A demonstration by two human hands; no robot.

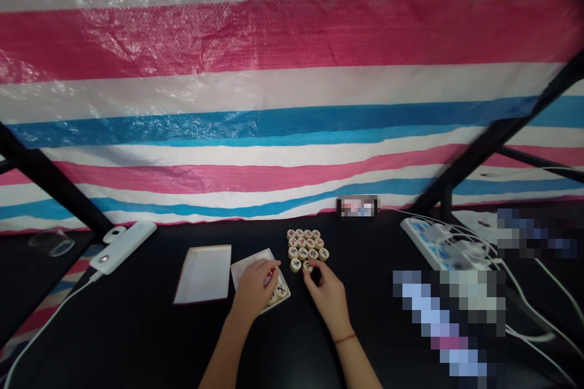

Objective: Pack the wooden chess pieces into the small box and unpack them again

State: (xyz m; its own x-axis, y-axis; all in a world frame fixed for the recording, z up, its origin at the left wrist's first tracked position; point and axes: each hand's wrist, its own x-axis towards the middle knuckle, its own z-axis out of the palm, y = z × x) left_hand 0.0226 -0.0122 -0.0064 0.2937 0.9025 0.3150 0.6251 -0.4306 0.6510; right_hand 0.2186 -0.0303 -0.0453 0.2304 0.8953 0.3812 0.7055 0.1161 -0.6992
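Well, lower centre: right hand (329,295) pinching a round piece (307,266); left hand (252,287) over the box (243,265), grip I can't tell.

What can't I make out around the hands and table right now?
Head view:
Inside the box: partly hidden by the left hand.
Whether it grips anything: masked by its fingers.
Piece at the right hand: face partly covered by fingers.
Other pieces: many characters too small to read.
Screen: pixelated.
Forearms: cut by bottom edge.
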